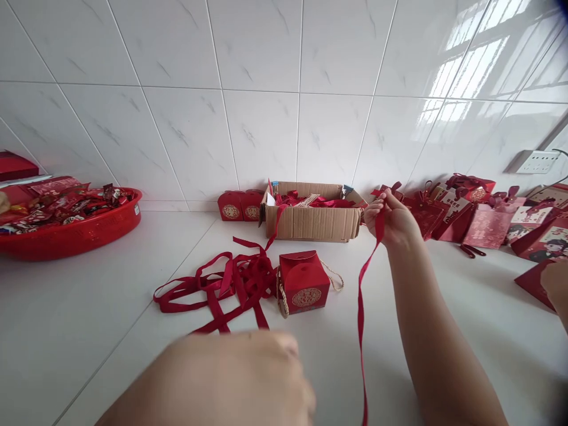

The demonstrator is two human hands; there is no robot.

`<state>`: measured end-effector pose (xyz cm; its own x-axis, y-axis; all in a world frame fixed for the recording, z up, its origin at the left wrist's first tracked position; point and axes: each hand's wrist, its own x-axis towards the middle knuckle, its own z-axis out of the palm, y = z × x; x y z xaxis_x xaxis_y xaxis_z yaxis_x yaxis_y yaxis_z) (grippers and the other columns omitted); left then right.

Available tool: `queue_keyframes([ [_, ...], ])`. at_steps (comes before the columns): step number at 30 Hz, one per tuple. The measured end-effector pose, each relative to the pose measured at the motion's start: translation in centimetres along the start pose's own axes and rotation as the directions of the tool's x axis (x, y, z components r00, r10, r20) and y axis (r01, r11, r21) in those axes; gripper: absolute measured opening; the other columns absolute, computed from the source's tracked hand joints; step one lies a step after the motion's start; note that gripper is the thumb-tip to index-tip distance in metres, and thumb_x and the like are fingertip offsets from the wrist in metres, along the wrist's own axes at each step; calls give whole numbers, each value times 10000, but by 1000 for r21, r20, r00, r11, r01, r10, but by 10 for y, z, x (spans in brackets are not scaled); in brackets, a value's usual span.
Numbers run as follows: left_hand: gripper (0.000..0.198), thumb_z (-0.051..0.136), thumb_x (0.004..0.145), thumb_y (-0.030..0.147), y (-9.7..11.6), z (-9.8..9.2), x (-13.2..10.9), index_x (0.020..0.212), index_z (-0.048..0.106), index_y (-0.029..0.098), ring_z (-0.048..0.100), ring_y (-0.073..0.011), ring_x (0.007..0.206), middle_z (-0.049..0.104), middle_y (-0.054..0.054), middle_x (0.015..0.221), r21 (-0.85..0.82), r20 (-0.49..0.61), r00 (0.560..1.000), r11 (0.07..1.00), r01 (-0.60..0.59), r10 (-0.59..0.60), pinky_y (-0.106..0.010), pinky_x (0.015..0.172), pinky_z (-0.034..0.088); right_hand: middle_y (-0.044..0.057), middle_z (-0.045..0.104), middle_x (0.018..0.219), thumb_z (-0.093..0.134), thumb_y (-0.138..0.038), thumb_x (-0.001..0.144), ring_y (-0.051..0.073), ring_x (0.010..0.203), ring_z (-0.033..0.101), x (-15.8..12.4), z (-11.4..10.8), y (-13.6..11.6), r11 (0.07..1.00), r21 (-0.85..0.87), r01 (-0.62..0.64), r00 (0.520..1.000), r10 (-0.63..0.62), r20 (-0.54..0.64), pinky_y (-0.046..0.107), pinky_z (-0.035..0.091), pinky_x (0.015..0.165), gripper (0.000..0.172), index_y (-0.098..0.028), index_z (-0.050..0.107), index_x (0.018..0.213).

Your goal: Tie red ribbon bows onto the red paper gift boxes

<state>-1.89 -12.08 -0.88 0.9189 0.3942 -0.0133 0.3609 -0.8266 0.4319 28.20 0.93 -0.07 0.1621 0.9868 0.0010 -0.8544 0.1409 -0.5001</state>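
Note:
My right hand (391,220) reaches forward, its fingers pinched on the upper end of a long red ribbon (360,296). The ribbon hangs down from it and runs out of the bottom of the picture. It is held just to the right of an open cardboard box (310,223) with more red ribbon inside. My left hand (231,378) is low, close to the camera and blurred, so its fingers cannot be made out. Between the hands a small red gift box (305,284) with rope handles stands on the white surface, beside a loose tangle of red ribbons (222,283).
A red basin (75,236) of wrapped sweets sits at the left. Two small red boxes (242,205) stand against the tiled wall. Red gift bags (483,222) crowd the right side under a wall socket (532,161). Part of another person (557,284) shows at the right edge.

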Motion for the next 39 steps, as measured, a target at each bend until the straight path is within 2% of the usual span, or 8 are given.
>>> queue_keyframes([
  [2,214,492,819,270,3,-33,25,892,685,325,622,-163,780,686,21,784,12,98,995,1000,-27,26,-273,751,471,-82,443,480,521,-333,909,0,376,432,-8,5,-6,997,-69,17,997,-11,80,71,391,378,301,-177,481,655],
  [5,389,351,847,131,-22,-55,50,1050,630,310,602,-163,973,636,28,1158,85,-131,974,977,198,-186,-275,802,461,-93,387,495,633,-351,830,-13,328,298,-25,16,-10,965,-249,88,978,-36,206,78,289,298,294,-178,490,640],
  [9,703,329,763,27,-74,-46,68,1297,429,473,306,-210,1357,164,175,1529,112,-82,943,937,330,-322,-313,943,417,-84,336,508,646,-409,801,13,332,187,-48,28,-9,858,-471,206,943,-46,328,168,163,260,303,-189,519,636],
  [14,672,333,815,120,-98,-37,79,1376,296,490,365,-228,1328,224,130,1522,39,53,881,883,469,-470,-362,963,409,-67,332,484,609,-483,809,41,363,278,-61,32,-3,708,-653,271,926,-7,377,204,191,329,374,-194,500,599],
  [20,535,418,813,310,-75,-43,71,1347,416,343,629,-232,953,613,-41,1227,102,54,817,817,568,-574,-311,733,472,-63,355,455,609,-478,813,46,389,309,-59,32,4,528,-801,283,918,91,385,199,226,371,355,-171,548,647],
  [24,397,371,815,442,-50,-40,61,947,649,191,613,-264,628,677,-109,785,233,65,708,701,674,-703,-333,490,404,-51,371,436,561,-518,827,55,400,308,-60,31,7,278,-906,320,885,252,391,213,258,405,402,-168,573,630],
  [31,338,410,813,461,-33,-34,62,909,581,185,591,-299,867,603,-124,982,296,-150,800,746,597,-581,-372,634,454,-60,280,487,516,-618,789,60,419,237,-54,27,12,-139,-945,296,850,490,194,221,175,380,476,-169,604,657],
  [39,361,454,788,478,-47,-38,68,1018,584,231,612,-282,826,618,-88,1022,241,-68,779,747,619,-624,-342,605,447,-45,305,556,502,-525,826,73,474,248,-48,27,20,-230,-898,374,792,583,181,229,205,425,386,-176,651,755],
])
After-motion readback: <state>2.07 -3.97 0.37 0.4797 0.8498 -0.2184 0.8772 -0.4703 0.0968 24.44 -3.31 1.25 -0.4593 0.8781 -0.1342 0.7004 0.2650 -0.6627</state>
